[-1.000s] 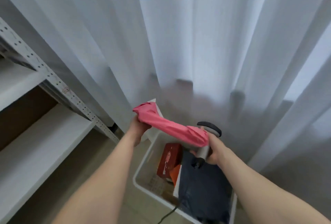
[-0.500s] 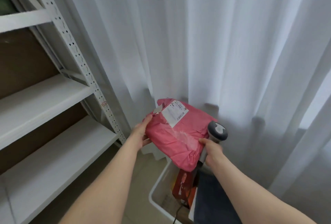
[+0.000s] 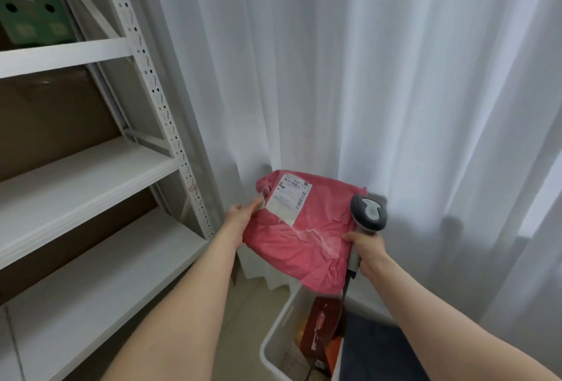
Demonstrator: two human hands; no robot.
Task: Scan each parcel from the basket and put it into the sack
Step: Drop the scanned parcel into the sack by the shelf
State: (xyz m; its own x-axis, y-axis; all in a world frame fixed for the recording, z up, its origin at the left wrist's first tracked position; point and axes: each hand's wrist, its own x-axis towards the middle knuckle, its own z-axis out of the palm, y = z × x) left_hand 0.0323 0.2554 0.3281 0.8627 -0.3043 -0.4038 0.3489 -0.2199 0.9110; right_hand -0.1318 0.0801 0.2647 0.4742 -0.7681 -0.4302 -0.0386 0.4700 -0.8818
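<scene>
- since half a second ago the pink parcel (image 3: 304, 243) has been raised and turned more face-up, so its white label (image 3: 289, 198) is now shown flat.
- nearest, at the bottom edge, the white basket (image 3: 273, 347) is seen below the parcel, with a red box (image 3: 319, 323) and other items left in it.
- the parcel's left edge is pinched by the left hand (image 3: 241, 216), just beside the label. the right hand (image 3: 366, 248) is wrapped round the handle of the scanner (image 3: 368, 213), with a fingertip touching the parcel's right edge.
- the step in hand is judged to be the scan — the scanner's head is held up beside the parcel and does not appear to be aimed at the barcode yet.
- next, the head would need to be tipped toward the label while the parcel is kept flat; the sack is not in view.
- farther off, white shelving (image 3: 91, 167) and a white curtain (image 3: 365, 76) are seen.
</scene>
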